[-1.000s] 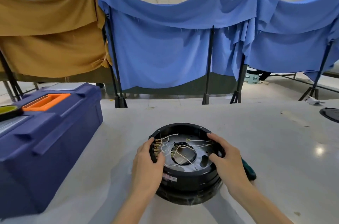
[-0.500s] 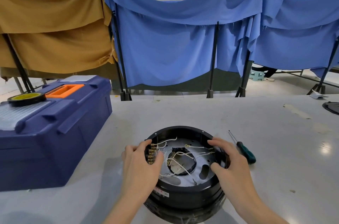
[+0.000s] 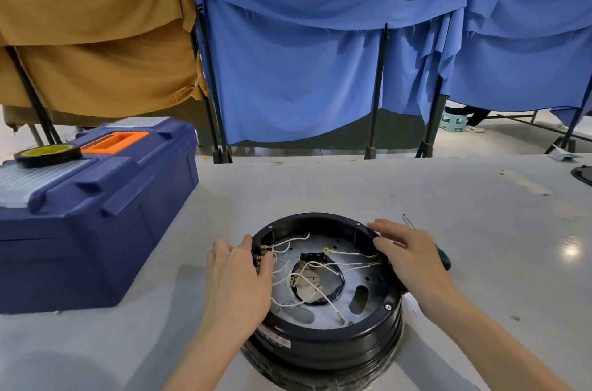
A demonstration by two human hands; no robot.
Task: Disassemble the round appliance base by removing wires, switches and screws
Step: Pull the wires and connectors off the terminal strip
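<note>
A round black appliance base (image 3: 323,339) sits open side up on the grey table, near its front edge. Inside lies a grey metal plate with a central hole and several loose white wires (image 3: 301,278) ending in brass terminals. My left hand (image 3: 238,281) grips the left rim, thumb over a brass terminal block (image 3: 264,254). My right hand (image 3: 411,257) holds the right rim with its fingers spread. A green-handled screwdriver (image 3: 443,257) lies on the table just behind my right hand, partly hidden by it.
A dark blue toolbox (image 3: 96,208) with an orange handle stands at the left, a roll of black tape (image 3: 48,155) on its lid. Blue and tan cloths hang on black stands beyond the table's far edge. A black round part (image 3: 583,174) shows at the right edge.
The view has tilted down and closer to the base. My hands have stayed on the rim; the right hand's fingers have opened out and slid back along the rim.
</note>
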